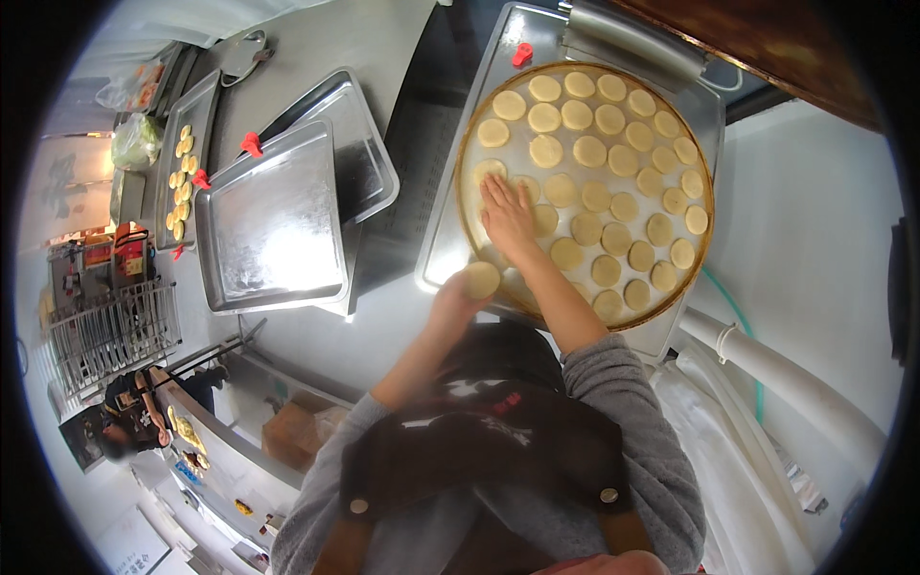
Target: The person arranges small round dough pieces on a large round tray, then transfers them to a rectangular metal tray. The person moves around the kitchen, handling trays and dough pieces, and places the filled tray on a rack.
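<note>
My left hand (451, 307) holds a flat round dough cake (482, 280) just off the near-left rim of a large round pan. Palm down over the pan's left side, my right hand (509, 221) rests its fingertips on another dough cake (490, 171). Its fingers are extended and hold nothing. Many pale dough cakes (595, 195) lie spread across the light surface of the pan (460, 180), which has a brown rim. My right hand and forearm hide a few of them.
A metal tray (440, 248) lies under the pan, with a red clip (522, 54) at its far end. To the left, two metal trays (269, 230) overlap, and a longer tray (198, 108) holds small golden pastries (181, 192). A co-worker (136, 413) stands at another counter.
</note>
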Action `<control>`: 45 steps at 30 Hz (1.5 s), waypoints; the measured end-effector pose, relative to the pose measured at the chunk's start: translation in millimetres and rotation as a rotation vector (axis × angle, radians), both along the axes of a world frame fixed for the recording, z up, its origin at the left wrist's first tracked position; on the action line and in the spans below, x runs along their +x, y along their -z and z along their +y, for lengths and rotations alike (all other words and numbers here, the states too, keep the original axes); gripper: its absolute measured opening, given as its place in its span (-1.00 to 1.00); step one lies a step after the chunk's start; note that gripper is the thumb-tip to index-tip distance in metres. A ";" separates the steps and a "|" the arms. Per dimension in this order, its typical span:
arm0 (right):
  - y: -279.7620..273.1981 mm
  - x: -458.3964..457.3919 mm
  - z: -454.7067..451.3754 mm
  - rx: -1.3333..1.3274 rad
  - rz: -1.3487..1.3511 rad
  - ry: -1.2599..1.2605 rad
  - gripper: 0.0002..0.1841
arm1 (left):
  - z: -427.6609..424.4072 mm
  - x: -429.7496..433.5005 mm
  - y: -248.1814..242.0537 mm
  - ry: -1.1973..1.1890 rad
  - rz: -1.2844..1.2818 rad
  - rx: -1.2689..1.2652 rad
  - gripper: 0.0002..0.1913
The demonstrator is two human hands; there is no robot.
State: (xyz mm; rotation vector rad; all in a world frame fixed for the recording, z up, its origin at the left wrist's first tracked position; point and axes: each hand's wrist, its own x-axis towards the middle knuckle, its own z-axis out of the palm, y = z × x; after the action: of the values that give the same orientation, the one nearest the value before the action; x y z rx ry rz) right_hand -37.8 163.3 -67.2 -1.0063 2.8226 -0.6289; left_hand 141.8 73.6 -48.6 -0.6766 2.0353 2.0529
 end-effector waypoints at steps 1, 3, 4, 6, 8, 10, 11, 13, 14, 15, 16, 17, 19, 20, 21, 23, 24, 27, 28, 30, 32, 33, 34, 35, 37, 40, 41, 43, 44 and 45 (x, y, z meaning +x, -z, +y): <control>2.9 0.3 -6.5 0.052 -0.041 0.002 -0.44 | -4.7 2.9 -0.2 -0.002 -0.002 0.002 -0.64; 5.7 0.8 -14.9 0.023 -0.012 -0.017 -0.43 | -13.3 6.0 -1.7 -0.003 -0.003 -0.024 -0.64; 5.4 1.3 -17.1 0.083 -0.069 -0.027 -0.43 | -16.2 7.2 -3.0 -0.003 -0.003 -0.051 -0.64; 0.8 5.9 -16.0 -0.025 -0.051 -0.013 -0.41 | -19.8 10.0 -7.1 -0.051 -0.042 -0.007 -0.64; -7.7 13.8 -11.2 -0.040 -0.078 0.030 -0.40 | -24.6 10.6 -11.2 -0.115 -0.083 0.086 -0.64; -17.2 30.0 -1.1 -0.046 -0.073 0.096 -0.38 | -29.9 10.1 -13.7 -0.132 -0.095 0.061 -0.64; -20.0 37.9 2.0 0.001 -0.101 0.100 -0.38 | -32.2 11.2 -14.6 -0.152 -0.084 0.087 -0.64; -23.1 53.8 7.4 0.071 -0.134 0.115 -0.38 | -39.5 9.8 -14.5 -0.046 -0.085 -0.115 -0.65; -23.1 58.9 7.7 0.026 -0.116 0.118 -0.36 | -41.3 9.5 -14.9 -0.049 -0.081 -0.127 -0.65; -22.8 63.6 7.4 0.006 -0.110 0.123 -0.35 | -44.1 8.3 -15.5 -0.044 -0.083 -0.145 -0.65; -22.7 68.4 7.8 0.012 -0.118 0.133 -0.34 | -45.1 8.6 -17.6 -0.084 -0.090 -0.101 -0.65; -23.2 74.4 9.3 -0.014 -0.095 0.154 -0.34 | -46.7 8.4 -20.2 -0.127 -0.106 -0.021 -0.65; -25.4 87.0 14.8 -0.015 -0.055 0.202 -0.32 | -52.8 6.9 -28.0 -0.043 -0.109 -0.129 -0.66; -27.4 95.1 20.0 0.002 -0.093 0.218 -0.32 | -53.5 6.2 -32.1 -0.103 -0.126 -0.011 -0.66; -29.2 103.5 24.7 0.015 -0.113 0.233 -0.32 | -54.8 5.4 -36.3 -0.168 -0.143 0.105 -0.66; -30.8 118.0 35.8 0.057 -0.149 0.240 -0.32 | -55.3 5.7 -43.2 -0.501 -0.169 0.704 -0.66; -30.6 123.7 41.9 0.087 -0.165 0.234 -0.31 | -55.9 5.3 -45.0 -0.496 -0.207 0.657 -0.66; -22.5 128.5 49.5 0.150 -0.152 0.246 -0.30 | -56.8 6.0 -45.5 -0.485 -0.210 0.671 -0.66; -19.1 128.2 49.9 0.167 -0.111 0.259 -0.30 | -56.8 5.8 -44.4 -0.478 -0.219 0.668 -0.66; -13.5 128.3 47.5 0.171 -0.184 0.266 -0.30 | -55.9 5.1 -42.4 -0.467 -0.229 0.669 -0.66; -10.6 128.9 43.8 0.140 -0.196 0.271 -0.31 | -53.9 2.2 -41.5 -0.478 -0.242 0.709 -0.65; -10.3 129.9 42.2 0.108 -0.187 0.269 -0.32 | -52.5 1.2 -42.1 -0.446 -0.229 0.673 -0.65; -10.7 131.1 41.1 0.101 -0.214 0.269 -0.32 | -50.8 -0.3 -42.9 -0.436 -0.228 0.670 -0.65; -11.6 132.5 40.9 0.093 -0.186 0.260 -0.33 | -49.1 -2.0 -43.8 -0.448 -0.232 0.702 -0.65; -15.0 136.2 41.7 0.121 -0.207 0.239 -0.33 | -46.9 -3.6 -46.6 -0.429 -0.234 0.655 -0.65; -19.9 138.5 44.3 0.154 -0.209 0.221 -0.28 | -46.8 -5.2 -48.4 -0.434 -0.234 0.651 -0.65; -21.2 138.4 45.6 0.142 -0.210 0.226 -0.27 | -47.5 -5.5 -48.0 -0.436 -0.233 0.653 -0.65; -23.7 137.4 48.0 0.128 -0.250 0.214 -0.23 | -48.5 -5.7 -46.1 -0.440 -0.230 0.656 -0.65; -24.7 136.6 48.6 0.144 -0.276 0.208 -0.23 | -48.8 -5.7 -45.0 -0.463 -0.234 0.692 -0.65; -25.7 135.9 49.0 0.169 -0.305 0.201 -0.22 | -48.9 -5.7 -43.9 -0.443 -0.231 0.664 -0.65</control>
State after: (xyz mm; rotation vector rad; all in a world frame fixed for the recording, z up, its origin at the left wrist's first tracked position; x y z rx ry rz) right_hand 98.1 212.2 -41.5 -0.5513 2.6665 -0.5003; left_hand 136.1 24.7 -4.7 -1.2086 1.0289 2.5227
